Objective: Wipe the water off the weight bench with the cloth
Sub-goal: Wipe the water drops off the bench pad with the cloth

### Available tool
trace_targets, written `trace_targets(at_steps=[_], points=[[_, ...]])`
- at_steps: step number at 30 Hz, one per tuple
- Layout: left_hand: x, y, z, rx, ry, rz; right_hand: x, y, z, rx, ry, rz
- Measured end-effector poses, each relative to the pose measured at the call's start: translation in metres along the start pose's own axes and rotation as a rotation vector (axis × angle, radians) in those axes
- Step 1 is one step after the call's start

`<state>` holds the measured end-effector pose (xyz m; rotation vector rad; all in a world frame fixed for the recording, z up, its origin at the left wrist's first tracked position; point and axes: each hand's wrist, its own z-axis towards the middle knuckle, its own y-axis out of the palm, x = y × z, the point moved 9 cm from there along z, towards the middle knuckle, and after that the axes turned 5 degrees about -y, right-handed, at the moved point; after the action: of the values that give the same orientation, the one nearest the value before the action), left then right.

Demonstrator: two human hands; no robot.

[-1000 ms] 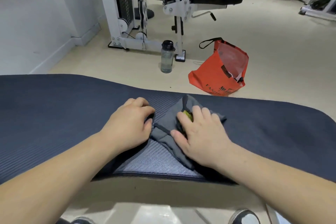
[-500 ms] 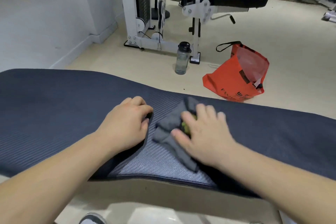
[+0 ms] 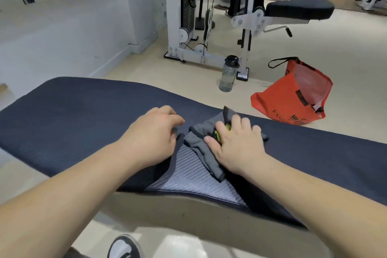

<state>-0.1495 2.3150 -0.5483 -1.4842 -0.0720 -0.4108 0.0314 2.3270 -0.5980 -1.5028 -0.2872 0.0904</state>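
Grey cloth [image 3: 199, 142] — partly hidden (green patch peeking) under right hand [image 3: 236, 144].

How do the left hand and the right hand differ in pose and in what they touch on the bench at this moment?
The left hand has curled fingers gripping the folded-back edge of the dark mat; the right hand lies flat with fingers spread. The left hand touches no cloth; the right hand presses down on the grey cloth. Both sit next to the exposed lighter bench surface, with forearms reaching in from the near side.
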Motion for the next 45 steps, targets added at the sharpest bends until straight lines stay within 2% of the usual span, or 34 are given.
trace_targets(at_steps=[3, 6, 8, 12, 14, 16, 19, 22, 25, 28, 33, 35, 37, 39, 43, 45], points=[[-0.009, -0.012, -0.012, -0.014, -0.027, 0.036, -0.072, -0.013, -0.010, 0.072, -0.271, 0.104], [-0.014, -0.019, -0.021, -0.036, -0.053, 0.065, -0.097, -0.015, -0.008, 0.003, -0.460, 0.128], [-0.017, -0.023, -0.026, -0.043, -0.080, 0.074, -0.083, -0.013, 0.008, -0.040, -0.443, 0.123], [-0.029, -0.027, -0.035, -0.030, -0.144, 0.058, -0.027, -0.003, 0.053, -0.047, -0.128, 0.142], [-0.040, -0.027, -0.043, -0.001, -0.191, 0.026, -0.025, -0.001, 0.062, -0.041, -0.067, 0.136], [-0.051, -0.024, -0.051, 0.024, -0.235, 0.004, -0.041, -0.006, 0.060, 0.003, -0.106, 0.107], [-0.063, -0.021, -0.049, 0.057, -0.258, -0.012, -0.081, -0.018, 0.038, 0.058, -0.293, 0.140], [-0.069, -0.025, -0.027, 0.087, -0.274, -0.076, -0.113, -0.023, 0.008, 0.003, -0.513, 0.183], [-0.060, -0.019, 0.003, 0.040, -0.238, -0.115, -0.113, -0.019, 0.000, -0.046, -0.588, 0.161], [-0.052, -0.007, 0.022, -0.024, -0.183, -0.133, -0.089, -0.011, 0.018, -0.024, -0.482, 0.176], [-0.076, -0.005, 0.016, -0.077, -0.191, -0.130, -0.044, 0.003, 0.078, -0.010, -0.069, 0.111], [-0.090, -0.012, 0.006, -0.071, -0.207, -0.138, -0.047, 0.004, 0.093, -0.024, 0.054, 0.127], [-0.107, -0.022, -0.006, -0.046, -0.235, -0.152, -0.068, 0.001, 0.097, -0.024, 0.090, 0.126], [-0.126, -0.031, -0.018, -0.017, -0.268, -0.152, -0.110, -0.008, 0.090, 0.004, -0.009, 0.146], [-0.160, -0.039, -0.037, 0.029, -0.332, -0.146, -0.214, -0.027, 0.048, 0.083, -0.440, 0.206], [-0.170, -0.040, -0.041, 0.041, -0.349, -0.140, -0.235, -0.029, 0.042, 0.116, -0.567, 0.209]])
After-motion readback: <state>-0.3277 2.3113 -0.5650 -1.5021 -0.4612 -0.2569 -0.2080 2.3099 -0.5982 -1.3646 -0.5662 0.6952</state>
